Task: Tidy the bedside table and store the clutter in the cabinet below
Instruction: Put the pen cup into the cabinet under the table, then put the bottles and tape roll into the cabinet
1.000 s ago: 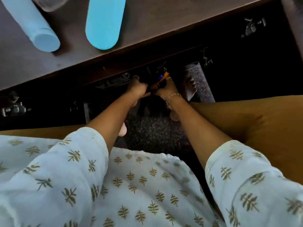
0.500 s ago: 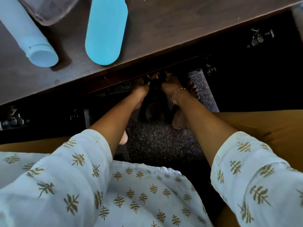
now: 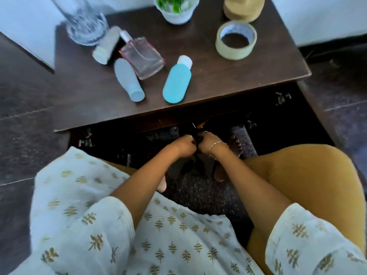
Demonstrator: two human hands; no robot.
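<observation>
Head view looks down on a dark brown wooden desk [image 3: 208, 80] whose top carries most of its clutter, so the tidying reads as barely begun. Lying on it are a turquoise squeeze bottle with a white cap [image 3: 177, 80], a pale grey-blue tube [image 3: 128, 79], a clear pink-tinted perfume bottle [image 3: 142, 56], a small grey cylinder [image 3: 106, 47] and a roll of beige tape [image 3: 236, 39]; a clear drinking glass [image 3: 85, 20], a white pot with a green plant [image 3: 175, 9] and a tan round container [image 3: 243, 8] stand at the back. Below the desk edge, the dark cabinet opening [image 3: 278, 126] is in shadow and its contents are hard to make out. The left hand [image 3: 183, 145] and right hand [image 3: 208, 143] meet just in front of it, fingers curled around something small and dark with an orange tip [image 3: 200, 125]; what it is cannot be told. That item seems on its way inside, and everything on top remains to be sorted.
</observation>
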